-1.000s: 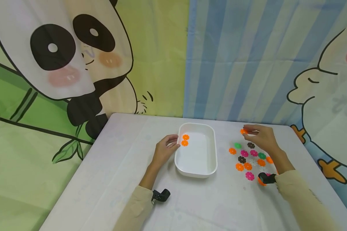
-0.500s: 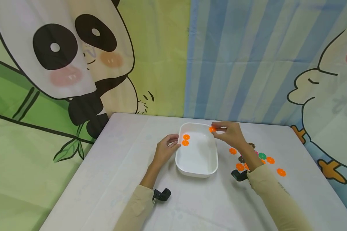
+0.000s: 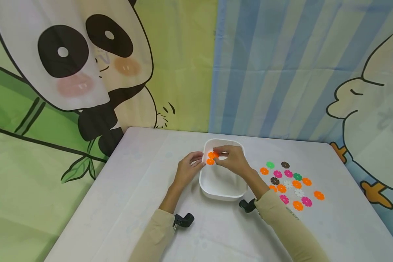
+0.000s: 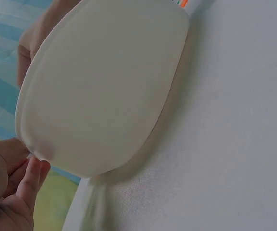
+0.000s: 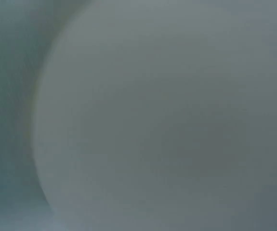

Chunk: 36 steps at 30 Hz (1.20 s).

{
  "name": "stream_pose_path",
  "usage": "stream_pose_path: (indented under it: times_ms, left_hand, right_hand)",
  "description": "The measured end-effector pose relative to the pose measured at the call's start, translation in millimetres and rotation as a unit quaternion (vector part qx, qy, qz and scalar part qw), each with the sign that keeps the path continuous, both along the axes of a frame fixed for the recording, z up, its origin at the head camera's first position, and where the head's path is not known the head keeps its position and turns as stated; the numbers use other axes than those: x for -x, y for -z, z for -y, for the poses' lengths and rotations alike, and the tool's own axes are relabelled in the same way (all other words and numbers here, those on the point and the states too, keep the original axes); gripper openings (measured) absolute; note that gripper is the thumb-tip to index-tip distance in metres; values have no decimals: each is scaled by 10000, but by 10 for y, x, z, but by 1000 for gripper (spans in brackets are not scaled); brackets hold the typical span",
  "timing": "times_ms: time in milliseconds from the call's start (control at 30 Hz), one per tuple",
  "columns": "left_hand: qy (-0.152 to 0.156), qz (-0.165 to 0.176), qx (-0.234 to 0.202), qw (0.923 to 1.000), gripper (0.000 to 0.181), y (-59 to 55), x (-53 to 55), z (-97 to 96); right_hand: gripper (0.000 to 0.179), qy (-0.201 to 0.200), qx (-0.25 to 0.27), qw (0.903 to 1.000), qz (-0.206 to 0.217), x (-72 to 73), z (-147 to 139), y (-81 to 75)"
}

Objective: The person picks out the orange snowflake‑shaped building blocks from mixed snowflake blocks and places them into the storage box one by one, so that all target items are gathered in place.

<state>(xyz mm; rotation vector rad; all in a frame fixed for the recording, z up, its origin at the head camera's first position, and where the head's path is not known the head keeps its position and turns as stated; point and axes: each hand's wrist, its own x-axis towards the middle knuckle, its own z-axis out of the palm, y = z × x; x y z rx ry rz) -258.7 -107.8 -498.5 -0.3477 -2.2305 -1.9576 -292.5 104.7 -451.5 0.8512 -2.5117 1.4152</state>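
Observation:
My left hand [image 3: 187,170] is at the left wall of a white plastic tub [image 3: 221,197]. In the left wrist view its thumb and fingers [image 4: 30,185] pinch the rim of the tub [image 4: 104,91]. Inside the tub's far left corner lie orange flower-shaped pieces [image 3: 210,162]. Over that corner my right hand [image 3: 233,159] pinches another orange flower-shaped piece [image 3: 215,155] between thumb and fingertips, close beside those two. Only a blurred pale surface fills the right wrist view, so the fingers are hidden there.
Right of the tub, several loose flower-shaped pieces lie scattered on the white table [image 3: 170,145]: orange [image 3: 319,195], pink [image 3: 306,201], green [image 3: 297,177], brown [image 3: 285,165] and white. A patterned curtain [image 3: 255,72] hangs behind the table's far edge.
My right hand has carried the orange flower-shaped piece leftward from above the scattered pieces, across the tub's right rim, to its far left corner. The left hand stays at the rim.

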Motion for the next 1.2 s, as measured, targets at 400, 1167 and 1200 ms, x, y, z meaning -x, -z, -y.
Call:
stream_pose_path:
  times_ms: [400,1167,1200]
  left_hand:
    - [350,-50,-281,9990,41,-184,-96,9]
    - [117,-113,-346,9993,39,-26,1,2]
    - [103,-130,-316,9994,39,-21,-2,4]
  right_hand:
    - [34,146,-402,9989,213,-40,201,281]
    - [23,-281,-1986,9775,-652,17,267,384]
    - [24,-246,-2029,9767,-660,15,268,390]
